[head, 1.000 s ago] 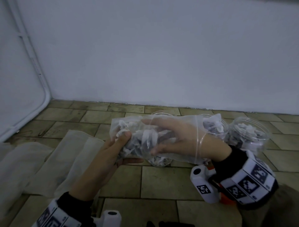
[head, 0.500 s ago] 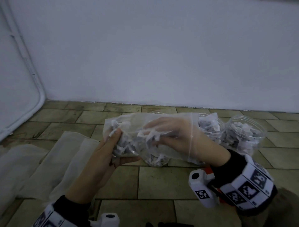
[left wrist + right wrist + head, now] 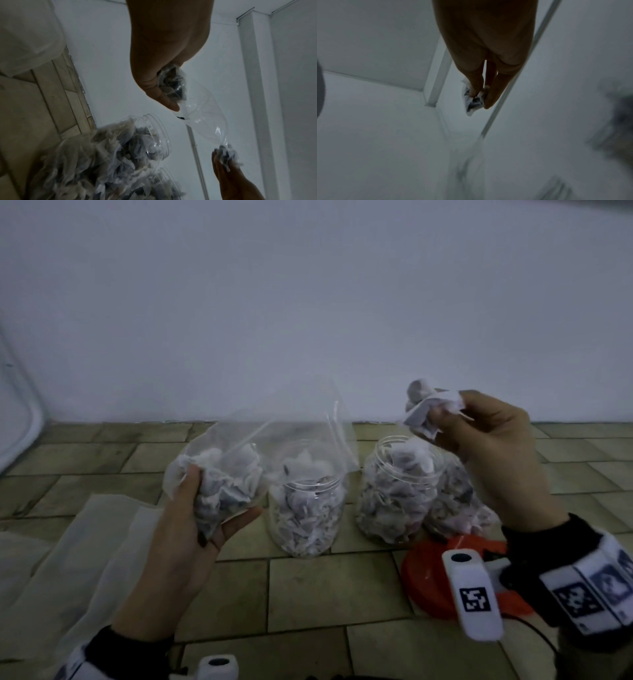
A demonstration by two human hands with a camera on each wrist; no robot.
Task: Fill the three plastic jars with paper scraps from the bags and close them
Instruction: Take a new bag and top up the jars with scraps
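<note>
The left hand [image 3: 191,529] is curled round the bottom of a clear bag [image 3: 239,474], squeezing the scraps [image 3: 222,484] packed in its lower part; the bag's open mouth stands up slack and empty above the fingers. The right hand [image 3: 489,453], raised clear of the bag, pinches a small wad [image 3: 424,409] of white and grey paper between thumb and fingertips. In the right wrist view the wad [image 3: 473,100] sticks out below the closed fingers [image 3: 476,83].

Just beside the left hand, partly behind the bag's hanging flap, the left jar [image 3: 308,515] stands upright on the tiled floor [image 3: 335,587], open and filled with scraps to the neck. Under the right hand stands the middle jar [image 3: 394,491], open, heaped to its rim, with paper poking above it. The third jar [image 3: 455,501] touches it on the right and is largely hidden behind the right wrist; its top cannot be seen.

A red lid [image 3: 431,577] lies flat on the floor in front of the two right jars, partly covered by the wrist camera [image 3: 472,594]. Pale sheets [image 3: 68,559] lie spread on the floor at the left, near the wall [image 3: 308,302].
</note>
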